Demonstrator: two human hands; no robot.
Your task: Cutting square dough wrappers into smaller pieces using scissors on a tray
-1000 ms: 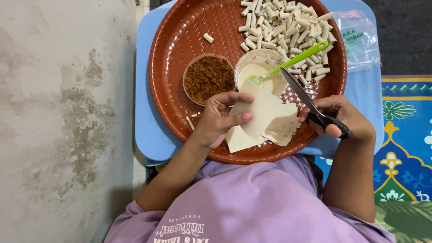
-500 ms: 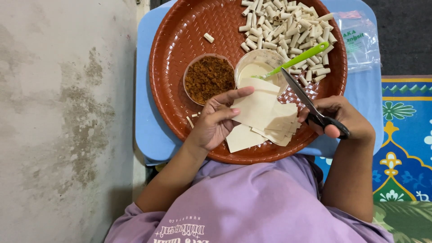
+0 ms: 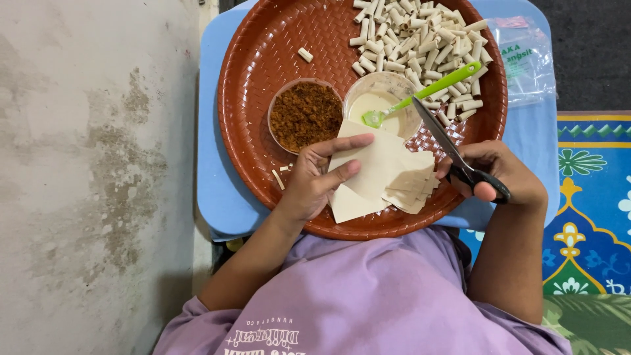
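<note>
Here, left hand (image 3: 314, 184) pinches thin, flat wrappers (image 3: 381, 174); right hand (image 3: 503, 174) grips steel scissors (image 3: 453, 154).

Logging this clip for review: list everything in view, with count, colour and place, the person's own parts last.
tray: one, reddish-brown, round, on the blue table
table: one, light blue, under the tray
wrapper sheets: a small stack, cream, at the tray's near edge
scissors: one pair, black handles, blades over the tray
rolled pieces: a heap too many to count, pale, far right of the tray, one apart
filling bowl: one, brown crumbly contents, mid tray
paste bowl: one, whitish contents
spoon: one, green, in the paste bowl
plastic bag: one, clear, right of the tray
mat: blue patterned, right
left hand: on the wrapper sheets
right hand: holds the scissors
</note>
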